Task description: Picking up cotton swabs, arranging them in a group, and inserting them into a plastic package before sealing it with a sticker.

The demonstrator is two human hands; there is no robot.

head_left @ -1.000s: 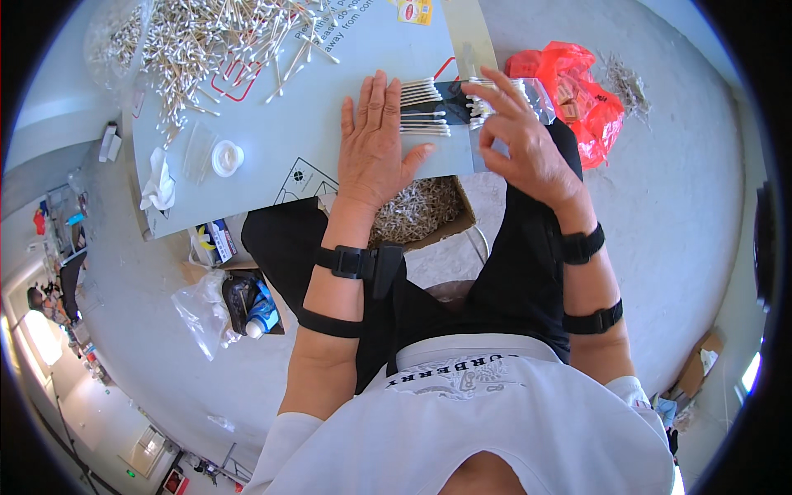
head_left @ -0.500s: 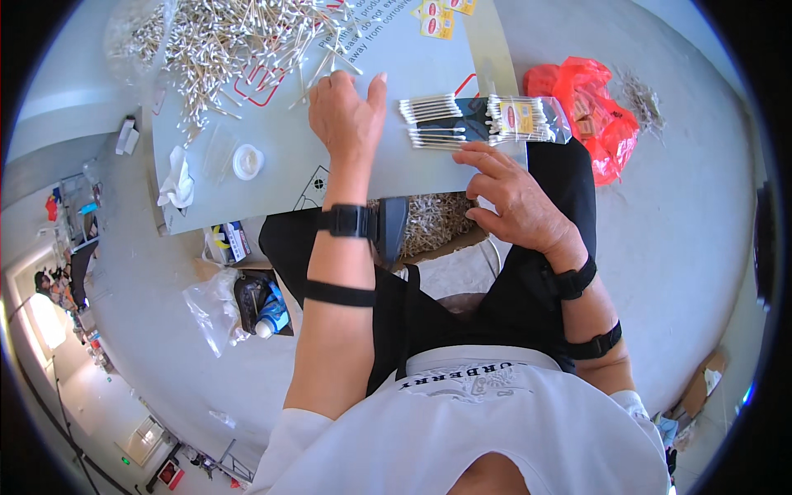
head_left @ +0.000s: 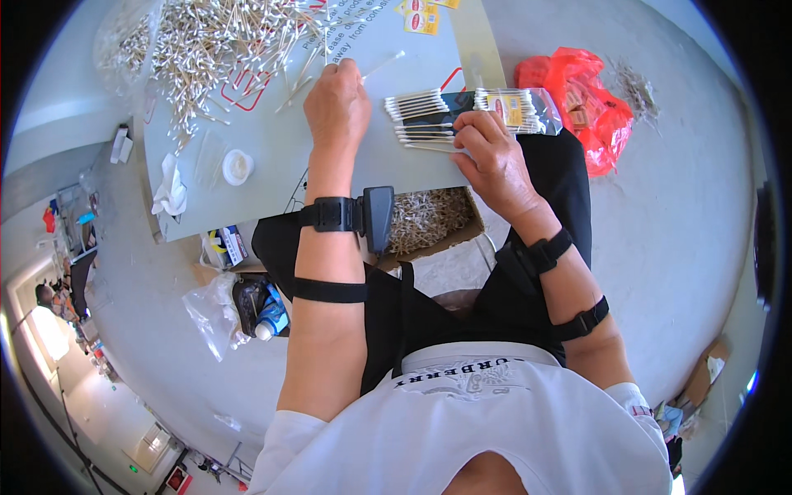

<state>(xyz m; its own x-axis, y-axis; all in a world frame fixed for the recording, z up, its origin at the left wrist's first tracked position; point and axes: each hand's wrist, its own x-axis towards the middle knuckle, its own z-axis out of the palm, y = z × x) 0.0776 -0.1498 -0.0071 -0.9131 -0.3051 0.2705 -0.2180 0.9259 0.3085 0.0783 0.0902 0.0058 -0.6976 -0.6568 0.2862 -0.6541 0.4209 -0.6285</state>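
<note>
My left hand (head_left: 337,107) is over the table beside a large heap of loose cotton swabs (head_left: 206,58), its fingers pinched together. One cotton swab (head_left: 386,63) sticks out from those fingers toward the upper right. My right hand (head_left: 499,165) has its fingers curled at the right ends of a lower row of swabs (head_left: 425,132). The lowest swab (head_left: 431,148) runs in between its thumb and fingers. An upper row of swabs (head_left: 417,104) lies just above, on a dark strip. To the right is a clear packet (head_left: 536,109) of swabs with a yellow card.
Yellow cards (head_left: 421,21) lie at the table's far edge. A small round white container (head_left: 238,167) and crumpled tissue (head_left: 171,188) sit at left. Below the table edge stands a carton (head_left: 429,221) full of swabs. A red plastic bag (head_left: 606,124) lies on the floor at right.
My left hand has closed, and a swab now sticks out of it. My right hand has moved up and left, its fingers curling at the lower row. The whole view has shifted slightly.
</note>
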